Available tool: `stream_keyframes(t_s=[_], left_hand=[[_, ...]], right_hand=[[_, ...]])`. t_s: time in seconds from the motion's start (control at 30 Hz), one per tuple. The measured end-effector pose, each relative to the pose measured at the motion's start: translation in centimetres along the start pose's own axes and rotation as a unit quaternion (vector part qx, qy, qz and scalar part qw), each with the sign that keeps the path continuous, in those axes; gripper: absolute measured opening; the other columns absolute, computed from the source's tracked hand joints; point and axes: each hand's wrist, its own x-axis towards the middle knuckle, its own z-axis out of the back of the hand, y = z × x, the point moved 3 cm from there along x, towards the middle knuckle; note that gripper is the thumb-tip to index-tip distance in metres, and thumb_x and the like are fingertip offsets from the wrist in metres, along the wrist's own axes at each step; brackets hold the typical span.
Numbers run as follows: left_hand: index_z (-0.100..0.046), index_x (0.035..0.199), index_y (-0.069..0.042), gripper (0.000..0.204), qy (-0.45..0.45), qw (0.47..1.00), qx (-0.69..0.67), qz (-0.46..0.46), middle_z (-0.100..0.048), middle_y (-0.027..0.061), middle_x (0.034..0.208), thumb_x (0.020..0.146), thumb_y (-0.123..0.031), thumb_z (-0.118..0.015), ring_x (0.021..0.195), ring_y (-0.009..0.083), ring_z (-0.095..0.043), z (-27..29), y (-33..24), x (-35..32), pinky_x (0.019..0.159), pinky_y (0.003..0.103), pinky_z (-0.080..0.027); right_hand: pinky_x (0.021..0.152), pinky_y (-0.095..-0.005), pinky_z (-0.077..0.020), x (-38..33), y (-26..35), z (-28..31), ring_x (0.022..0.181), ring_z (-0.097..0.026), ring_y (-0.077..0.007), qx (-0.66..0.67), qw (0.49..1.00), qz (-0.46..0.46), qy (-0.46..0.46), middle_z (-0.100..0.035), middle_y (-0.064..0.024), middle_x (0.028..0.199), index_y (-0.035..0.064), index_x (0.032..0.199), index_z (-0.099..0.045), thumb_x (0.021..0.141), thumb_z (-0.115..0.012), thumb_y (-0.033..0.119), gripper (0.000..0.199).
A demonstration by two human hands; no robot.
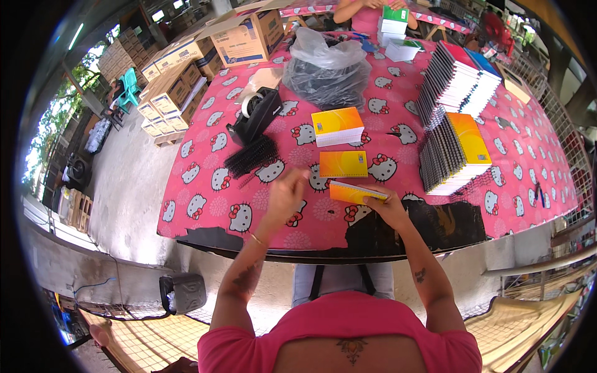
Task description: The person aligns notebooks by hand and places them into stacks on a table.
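Well, my right hand (387,207) pinches the right end of an orange pad (349,192), thumb on top; the fingers underneath are mostly hidden. The pad is tilted above the near part of the table, its white edge showing. From it, at nine o'clock, my left hand (287,189) hangs apart with its fingers curled in; whether they pinch anything thin, I cannot tell.

At twelve o'clock, just beyond the orange pad, a yellow-orange cover (343,164) lies flat on the pink cloth (286,235), and past that sits a pad stack (337,127). Black coils (252,155) lie at ten o'clock, with the tape dispenser (264,113) just behind them. Between eleven and twelve, farther off, slumps a plastic bag (326,71). Coil-bound notebooks (469,146) with an orange cover stand piled between two and three, and a taller pile (457,84) rises behind them.
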Motion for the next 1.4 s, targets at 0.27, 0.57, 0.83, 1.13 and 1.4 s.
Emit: stream_keyframes(t_s=[0.27,0.57,0.83,1.13,1.4], left_hand=[[-0.073,0.106,-0.003,0.018,-0.043,0.997,-0.041,-0.039,-0.067,0.0096,0.085,0.088,-0.004,-0.071,0.073,0.0191,-0.064,-1.3,-3.7,-1.5,0.062,0.030,-0.050],[-0.071,0.110,-0.004,0.027,-0.046,0.997,0.002,-0.064,-0.066,0.0090,0.093,0.083,-0.001,-0.074,0.077,0.0216,-0.064,-1.7,-3.3,-1.5,0.064,0.030,-0.051],[-0.063,0.113,-0.002,0.027,0.134,0.982,-0.086,-0.101,-0.062,0.0137,0.105,0.087,-0.004,-0.071,0.091,0.0277,-0.065,-0.5,-4.9,0.3,0.068,0.032,-0.054],[-0.062,0.118,-0.005,0.031,0.205,0.972,0.027,-0.111,-0.058,0.0155,0.128,0.090,-0.015,-0.070,0.096,0.0309,-0.066,-1.1,-3.7,1.0,0.071,0.040,-0.053],[-0.037,0.147,0.005,0.080,0.043,0.926,0.341,-0.158,-0.039,0.0219,0.152,0.094,-0.055,-0.050,0.144,0.0347,-0.035,-4.7,-8.9,-5.1,0.112,0.067,-0.017]], right_hand=[[0.079,-0.0207,-0.0469,0.1,-0.5,0.1,0.090,-0.058,-0.0051,0.010,1.000,-0.022,0.007,-0.069,0.0009,0.105,0.0020,0.127,-0.064,0.095,-0.063,0.007,0.033],[0.081,-0.0220,-0.0476,0.0,-1.0,0.2,0.093,-0.058,-0.0057,0.022,1.000,-0.008,0.015,-0.069,-0.0002,0.105,0.0018,0.126,-0.065,0.095,-0.064,0.009,0.032],[0.088,-0.0246,-0.0491,-0.9,0.9,0.6,0.100,-0.060,-0.0088,0.034,0.999,-0.008,0.041,-0.069,-0.0038,0.112,-0.0004,0.127,-0.064,0.097,-0.063,0.010,0.032],[0.091,-0.0253,-0.0493,-1.0,1.9,0.1,0.102,-0.061,-0.0105,0.015,0.998,0.020,0.064,-0.069,-0.0054,0.114,-0.0033,0.127,-0.062,0.097,-0.064,0.008,0.032],[0.085,-0.0254,-0.0495,-1.8,3.7,-1.6,0.098,-0.060,-0.0093,0.052,0.997,0.008,-0.048,-0.068,-0.0037,0.106,-0.0035,0.123,-0.064,0.095,-0.065,0.008,0.030]])
